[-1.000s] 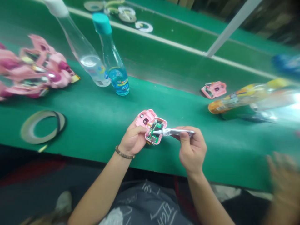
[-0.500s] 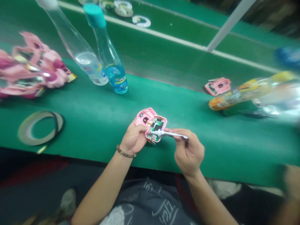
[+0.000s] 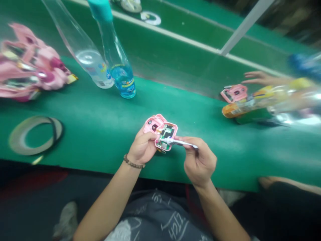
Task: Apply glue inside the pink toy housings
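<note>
Pink case [image 3: 151, 124], L hand [image 3: 142, 149], white tube [image 3: 182, 143], R hand [image 3: 200, 162], near bench edge [image 3: 75, 166]

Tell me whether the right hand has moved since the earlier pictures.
Yes: the right hand has shifted left, closer to the left hand, judged against the orange bottle lying on the table.

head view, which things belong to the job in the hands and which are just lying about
In hand: pink plastic case with exposed circuit board, in left hand; white nozzled tube, in right hand.
Lying about: clear bottle, blue-capped bottle, tape roll, pile of pink cases.
</note>
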Action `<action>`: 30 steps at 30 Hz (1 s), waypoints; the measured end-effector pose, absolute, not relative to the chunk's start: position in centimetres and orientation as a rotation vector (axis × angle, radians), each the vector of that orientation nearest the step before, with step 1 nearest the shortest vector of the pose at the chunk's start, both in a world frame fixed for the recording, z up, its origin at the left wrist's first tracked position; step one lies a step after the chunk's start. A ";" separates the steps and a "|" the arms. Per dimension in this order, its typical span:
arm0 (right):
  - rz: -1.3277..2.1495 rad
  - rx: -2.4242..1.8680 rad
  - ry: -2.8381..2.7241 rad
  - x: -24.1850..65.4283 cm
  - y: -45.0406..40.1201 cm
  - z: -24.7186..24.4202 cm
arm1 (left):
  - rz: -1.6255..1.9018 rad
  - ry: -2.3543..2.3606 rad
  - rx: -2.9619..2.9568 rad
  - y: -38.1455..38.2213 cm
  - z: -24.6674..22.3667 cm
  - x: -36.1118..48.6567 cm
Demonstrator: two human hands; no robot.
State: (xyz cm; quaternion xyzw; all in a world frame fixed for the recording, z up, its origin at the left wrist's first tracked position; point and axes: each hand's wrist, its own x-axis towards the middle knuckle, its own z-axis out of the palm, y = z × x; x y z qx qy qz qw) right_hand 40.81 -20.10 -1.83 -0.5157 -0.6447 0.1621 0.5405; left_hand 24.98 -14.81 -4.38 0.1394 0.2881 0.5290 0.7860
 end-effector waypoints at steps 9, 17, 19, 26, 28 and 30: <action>0.377 -1.178 -1.618 40.9 -19.8 -1.3 | 1.121 0.646 0.285 -14.8 -3.8 25.0; 0.270 -1.158 -1.659 40.3 -20.1 -1.1 | 1.095 0.750 0.287 -14.9 -3.9 25.1; 0.235 -1.164 -1.687 40.2 -20.2 -0.8 | 1.093 0.755 0.290 -14.8 -4.0 25.0; 0.238 -1.221 -1.509 41.5 -19.8 0.4 | 1.031 0.756 0.340 -14.8 -3.8 24.7; 0.260 -1.256 -1.428 41.8 -19.5 0.2 | 1.031 0.774 0.347 -14.8 -3.8 24.7; 0.294 -1.272 -1.374 41.7 -19.2 -0.4 | 1.030 0.777 0.349 -14.8 -3.8 24.7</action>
